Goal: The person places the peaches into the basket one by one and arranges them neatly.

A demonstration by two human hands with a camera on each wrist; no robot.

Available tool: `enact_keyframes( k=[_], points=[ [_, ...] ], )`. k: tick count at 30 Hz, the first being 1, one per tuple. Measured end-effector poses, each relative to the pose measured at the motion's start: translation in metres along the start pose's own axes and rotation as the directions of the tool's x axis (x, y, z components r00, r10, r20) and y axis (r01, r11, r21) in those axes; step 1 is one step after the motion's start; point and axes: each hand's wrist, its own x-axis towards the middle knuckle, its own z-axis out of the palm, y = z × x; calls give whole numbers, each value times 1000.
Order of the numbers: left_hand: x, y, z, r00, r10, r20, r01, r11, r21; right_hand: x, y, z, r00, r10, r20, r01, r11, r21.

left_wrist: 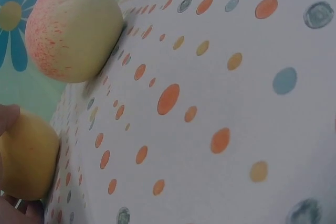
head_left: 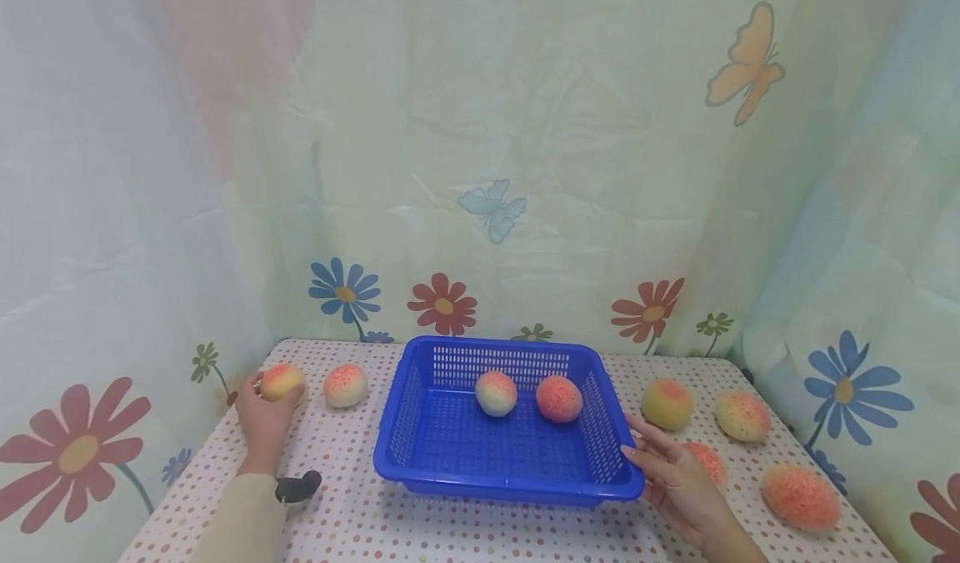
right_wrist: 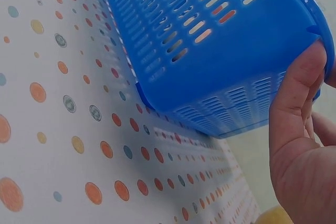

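Note:
At the table's left side my left hand (head_left: pixel 264 419) grips a yellow and red peach (head_left: pixel 282 382); in the left wrist view its fingers lie on two sides of that peach (left_wrist: pixel 29 156). Just right of it, apart from the hand, sits a pale peach with a red top (head_left: pixel 346 385). My right hand (head_left: pixel 678 481) holds the right rim of a blue plastic basket (head_left: pixel 502 488), pinching the edge in the right wrist view. Two peaches, one pale (head_left: pixel 496 394) and one redder (head_left: pixel 559 399), lie inside the basket.
Right of the basket lie several more peaches: a yellow one (head_left: pixel 667 404), a speckled one (head_left: pixel 742 416), a red one (head_left: pixel 801 496) and one partly behind the right hand (head_left: pixel 705 463). A black strap-like piece (head_left: pixel 298 487) is by the left wrist. Flowered curtains (head_left: pixel 525 129) border the dotted table.

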Motion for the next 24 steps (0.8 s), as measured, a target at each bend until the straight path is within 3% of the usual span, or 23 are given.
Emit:
enact_keyframes(
  k=[12,24],
  points=[
    [-1,4,-1,999,-36,-10,36,999,34,0,-1,0,1000,-3,8,3,1000,12],
    [0,2,0,1000,-18,-12,18,999,33,1,1,-1,1000,-8,10,8,1000,8]
  ],
)
